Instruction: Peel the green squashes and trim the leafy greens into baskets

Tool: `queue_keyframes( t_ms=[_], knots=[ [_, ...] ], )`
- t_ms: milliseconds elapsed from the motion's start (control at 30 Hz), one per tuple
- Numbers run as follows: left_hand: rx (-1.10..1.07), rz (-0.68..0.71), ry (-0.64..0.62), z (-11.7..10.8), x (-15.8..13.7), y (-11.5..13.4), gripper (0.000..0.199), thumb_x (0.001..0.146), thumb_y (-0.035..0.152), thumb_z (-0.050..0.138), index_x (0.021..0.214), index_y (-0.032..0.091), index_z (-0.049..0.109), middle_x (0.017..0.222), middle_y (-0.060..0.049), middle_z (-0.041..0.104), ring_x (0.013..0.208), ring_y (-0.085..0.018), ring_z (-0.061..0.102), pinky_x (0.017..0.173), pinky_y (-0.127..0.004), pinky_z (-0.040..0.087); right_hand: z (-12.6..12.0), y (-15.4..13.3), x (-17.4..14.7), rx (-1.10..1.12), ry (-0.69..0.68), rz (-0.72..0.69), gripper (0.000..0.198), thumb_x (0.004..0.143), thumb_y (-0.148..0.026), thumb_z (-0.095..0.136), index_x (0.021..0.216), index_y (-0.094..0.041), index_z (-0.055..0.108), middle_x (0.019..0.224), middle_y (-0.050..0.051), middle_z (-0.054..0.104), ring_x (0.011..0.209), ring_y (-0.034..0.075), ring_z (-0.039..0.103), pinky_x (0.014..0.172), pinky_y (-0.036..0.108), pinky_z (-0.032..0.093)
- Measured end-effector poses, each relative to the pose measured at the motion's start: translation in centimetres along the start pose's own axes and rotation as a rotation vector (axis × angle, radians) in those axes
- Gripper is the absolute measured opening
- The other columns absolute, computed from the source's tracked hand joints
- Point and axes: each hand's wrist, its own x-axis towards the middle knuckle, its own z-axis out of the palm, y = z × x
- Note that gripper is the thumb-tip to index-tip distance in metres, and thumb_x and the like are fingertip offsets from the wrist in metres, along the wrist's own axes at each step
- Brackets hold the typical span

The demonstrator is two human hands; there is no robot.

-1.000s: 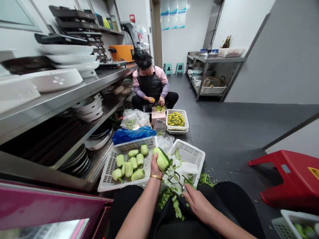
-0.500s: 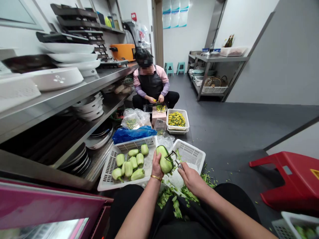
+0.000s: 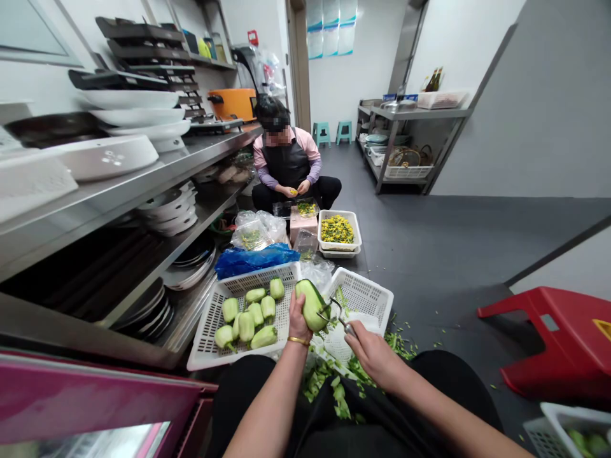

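Note:
My left hand (image 3: 298, 316) is closed round a pale green squash-like vegetable (image 3: 311, 303), partly peeled, with a strip of darker skin along its upper right edge. In my right hand (image 3: 370, 348) I grip a metal peeler (image 3: 340, 313) by its handle; its head is at the vegetable's right side. To the left, a white perforated basket (image 3: 203, 337) holds several peeled pale green vegetables (image 3: 246, 325). Below and right of my hands stands another white basket (image 3: 380, 294) with some peelings. Green peelings (image 3: 340, 397) lie on my dark apron and around it.
Ahead, a co-worker (image 3: 286, 159) squats, handling yellow flowers beside a white basket of yellow-green flowers (image 3: 337, 229). Metal shelves with dishes (image 3: 200, 156) run along the left. A red stool (image 3: 548, 337) stands at right, near a basket of green vegetables (image 3: 563, 420). Blue plastic (image 3: 258, 257) lies ahead.
The vegetable has turned in my left hand, bringing dark skin into view along its upper right edge. The peeler has shifted slightly right and down and has tilted.

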Motion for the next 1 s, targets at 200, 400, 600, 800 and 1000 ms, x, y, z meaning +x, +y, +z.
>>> queue_keyframes(
  t_ms=[200,400,600,800,1000],
  knots=[
    [0.0,0.038,-0.013,0.1,-0.5,0.3,0.049,0.063,0.034,0.071,0.109,0.023,0.057,0.091,-0.002,0.066,0.076,-0.018,0.063,0.071,-0.029,0.05,2.0,-0.4,-0.8,0.031,-0.038,0.014,0.024,0.091,-0.036,0.024,0.095,-0.02,0.042,0.079,0.009,0.062,0.075,0.022,0.059,0.067,0.029,0.039],
    [-0.256,-0.171,0.046,-0.4,0.4,1.4,0.043,0.067,0.053,0.065,0.09,0.016,0.062,0.076,-0.005,0.066,0.068,-0.02,0.064,0.066,-0.034,0.053,2.6,4.1,-6.4,0.199,-0.184,0.03,0.033,0.087,-0.049,0.024,0.089,-0.024,0.047,0.085,0.008,0.063,0.078,0.022,0.06,0.074,0.028,0.044],
    [-0.165,-0.547,0.079,-0.5,-0.3,-0.7,0.045,0.08,0.056,0.051,0.08,0.012,0.059,0.064,-0.008,0.065,0.057,-0.021,0.063,0.048,-0.032,0.05,-0.3,3.2,-2.1,0.149,-0.05,0.016,0.035,0.086,-0.051,0.022,0.084,-0.022,0.042,0.085,0.009,0.061,0.081,0.022,0.058,0.076,0.033,0.043],
    [-0.011,-0.393,-0.096,-0.6,-0.4,-1.1,0.051,0.071,0.055,0.062,0.094,0.01,0.062,0.079,-0.012,0.069,0.066,-0.023,0.066,0.054,-0.031,0.051,-2.5,0.0,3.9,0.047,0.072,-0.025,0.024,0.089,-0.041,0.023,0.08,-0.022,0.036,0.077,0.007,0.057,0.076,0.023,0.055,0.07,0.034,0.039],
    [-0.003,-0.025,-0.067,-0.2,-0.6,-1.1,0.048,0.065,0.041,0.074,0.104,0.016,0.061,0.096,-0.007,0.068,0.091,-0.023,0.064,0.078,-0.03,0.05,0.6,-0.8,4.2,0.023,0.09,0.006,0.021,0.091,-0.034,0.024,0.087,-0.02,0.04,0.078,0.008,0.059,0.075,0.021,0.057,0.065,0.029,0.038]
  ],
)
